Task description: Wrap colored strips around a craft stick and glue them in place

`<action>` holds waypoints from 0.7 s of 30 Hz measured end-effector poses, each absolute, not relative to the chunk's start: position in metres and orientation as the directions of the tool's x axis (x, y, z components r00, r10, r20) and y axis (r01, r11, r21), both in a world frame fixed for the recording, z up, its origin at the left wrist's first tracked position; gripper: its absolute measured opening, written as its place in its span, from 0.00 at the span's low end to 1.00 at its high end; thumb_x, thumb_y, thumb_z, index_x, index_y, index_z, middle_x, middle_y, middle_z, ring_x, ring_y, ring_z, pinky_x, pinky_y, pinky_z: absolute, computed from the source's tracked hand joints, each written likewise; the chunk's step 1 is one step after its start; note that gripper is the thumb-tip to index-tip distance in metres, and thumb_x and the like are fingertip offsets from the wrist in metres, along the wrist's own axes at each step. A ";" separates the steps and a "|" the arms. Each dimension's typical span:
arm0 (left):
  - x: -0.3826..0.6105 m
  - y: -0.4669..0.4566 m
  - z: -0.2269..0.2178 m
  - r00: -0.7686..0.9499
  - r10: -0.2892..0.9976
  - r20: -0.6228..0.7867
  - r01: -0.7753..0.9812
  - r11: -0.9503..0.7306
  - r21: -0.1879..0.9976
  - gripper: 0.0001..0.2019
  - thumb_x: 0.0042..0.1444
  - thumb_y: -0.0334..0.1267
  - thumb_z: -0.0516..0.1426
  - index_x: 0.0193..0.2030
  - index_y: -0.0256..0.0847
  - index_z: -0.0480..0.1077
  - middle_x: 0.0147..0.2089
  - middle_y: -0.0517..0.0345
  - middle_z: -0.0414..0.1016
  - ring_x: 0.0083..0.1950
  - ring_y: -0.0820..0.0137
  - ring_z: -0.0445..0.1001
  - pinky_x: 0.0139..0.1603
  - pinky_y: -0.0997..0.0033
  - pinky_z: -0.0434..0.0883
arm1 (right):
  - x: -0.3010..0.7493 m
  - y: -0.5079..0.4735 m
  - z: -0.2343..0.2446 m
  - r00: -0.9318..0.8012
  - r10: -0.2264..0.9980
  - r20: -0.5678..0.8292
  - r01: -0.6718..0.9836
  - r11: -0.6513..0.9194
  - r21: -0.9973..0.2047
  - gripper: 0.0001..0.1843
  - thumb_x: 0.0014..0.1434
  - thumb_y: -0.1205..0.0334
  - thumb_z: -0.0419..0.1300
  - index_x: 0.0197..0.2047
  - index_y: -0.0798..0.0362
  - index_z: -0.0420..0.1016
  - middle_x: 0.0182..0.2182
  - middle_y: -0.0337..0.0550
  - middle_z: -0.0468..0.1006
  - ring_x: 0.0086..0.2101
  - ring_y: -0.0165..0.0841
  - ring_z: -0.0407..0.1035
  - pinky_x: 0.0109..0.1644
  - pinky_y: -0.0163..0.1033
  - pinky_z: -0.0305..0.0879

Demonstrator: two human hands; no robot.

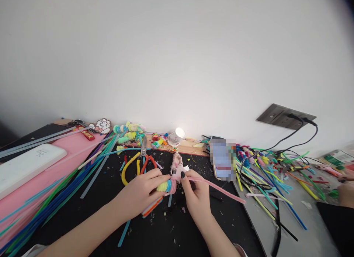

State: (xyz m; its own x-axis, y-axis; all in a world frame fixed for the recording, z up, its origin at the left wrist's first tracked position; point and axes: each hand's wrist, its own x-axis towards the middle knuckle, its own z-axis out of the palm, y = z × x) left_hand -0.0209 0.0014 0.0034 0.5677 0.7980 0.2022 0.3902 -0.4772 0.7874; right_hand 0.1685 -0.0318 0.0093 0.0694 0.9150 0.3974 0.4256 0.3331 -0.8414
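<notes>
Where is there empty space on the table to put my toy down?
The black mat is bare between the two forearms, and also right of the right hand, before the grey board. It is crowded by the pipe cleaners, the pliers and the phone.

Two bare arms come up from the bottom and meet in the middle. The left hand (143, 192) is curled, with the thumb on top and the fingers bent under, pinching tight. The right hand (195, 194) sits just beside it, almost touching. Its thumb and first finger pinch together up high, and a dark painted nail shows on the thumb. Both wrists are bent a little toward each other.
</notes>
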 end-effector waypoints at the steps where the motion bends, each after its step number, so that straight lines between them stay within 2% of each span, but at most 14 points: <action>1: -0.020 0.001 0.005 0.551 0.812 0.191 0.381 -0.449 0.809 0.14 0.59 0.35 0.57 0.50 0.47 0.77 0.41 0.55 0.74 0.41 0.64 0.74 0.44 0.70 0.68 | 0.169 -0.031 0.010 0.101 0.922 0.373 0.408 0.304 -0.861 0.17 0.64 0.58 0.53 0.23 0.51 0.65 0.20 0.35 0.62 0.22 0.29 0.55 0.26 0.35 0.51; 5: -0.016 0.001 0.009 0.428 0.902 0.056 0.288 -0.195 0.937 0.14 0.53 0.36 0.62 0.48 0.45 0.76 0.42 0.55 0.77 0.39 0.63 0.74 0.42 0.67 0.69 | 0.171 -0.028 0.013 0.231 0.926 0.299 0.332 0.213 -0.919 0.18 0.62 0.57 0.53 0.21 0.51 0.61 0.20 0.34 0.61 0.22 0.29 0.55 0.26 0.34 0.52; 7: -0.015 0.003 0.007 0.413 0.910 -0.030 0.144 -0.033 0.989 0.13 0.54 0.39 0.62 0.48 0.44 0.72 0.39 0.57 0.77 0.34 0.67 0.73 0.36 0.69 0.69 | 0.171 -0.027 0.013 0.280 0.921 0.270 0.282 0.190 -0.940 0.18 0.61 0.58 0.54 0.21 0.50 0.59 0.20 0.33 0.60 0.22 0.29 0.55 0.26 0.34 0.53; 9: -0.014 0.005 0.004 0.419 0.906 -0.058 -0.024 0.075 0.997 0.12 0.57 0.42 0.61 0.46 0.43 0.69 0.32 0.63 0.73 0.26 0.73 0.68 0.29 0.73 0.66 | 0.172 -0.026 0.012 0.305 0.920 0.248 0.223 0.184 -0.957 0.18 0.60 0.58 0.55 0.20 0.50 0.59 0.20 0.32 0.58 0.22 0.28 0.54 0.26 0.34 0.53; 12: -0.013 0.009 0.002 0.398 0.914 -0.073 -0.187 0.159 0.969 0.14 0.57 0.47 0.61 0.43 0.42 0.65 0.25 0.70 0.65 0.22 0.77 0.62 0.25 0.75 0.63 | 0.172 -0.025 0.008 0.290 0.940 0.182 0.079 0.166 -0.983 0.15 0.58 0.56 0.58 0.22 0.51 0.63 0.20 0.32 0.59 0.21 0.27 0.52 0.24 0.33 0.49; 16: -0.013 0.010 0.006 0.341 0.933 -0.117 -0.258 0.212 0.943 0.19 0.53 0.50 0.63 0.44 0.43 0.62 0.23 0.72 0.62 0.20 0.77 0.61 0.23 0.76 0.61 | 0.171 -0.025 0.004 0.156 0.986 0.057 -0.123 0.076 -0.989 0.14 0.57 0.51 0.61 0.28 0.52 0.68 0.18 0.30 0.60 0.18 0.25 0.50 0.21 0.32 0.44; 21: -0.013 0.009 0.007 0.337 0.938 -0.075 -0.193 0.148 0.970 0.20 0.55 0.50 0.61 0.46 0.43 0.61 0.22 0.72 0.62 0.19 0.77 0.61 0.22 0.76 0.59 | 0.169 -0.024 -0.001 0.009 0.999 0.042 -0.036 0.042 -0.998 0.16 0.53 0.49 0.65 0.26 0.52 0.69 0.17 0.32 0.65 0.18 0.24 0.52 0.20 0.31 0.47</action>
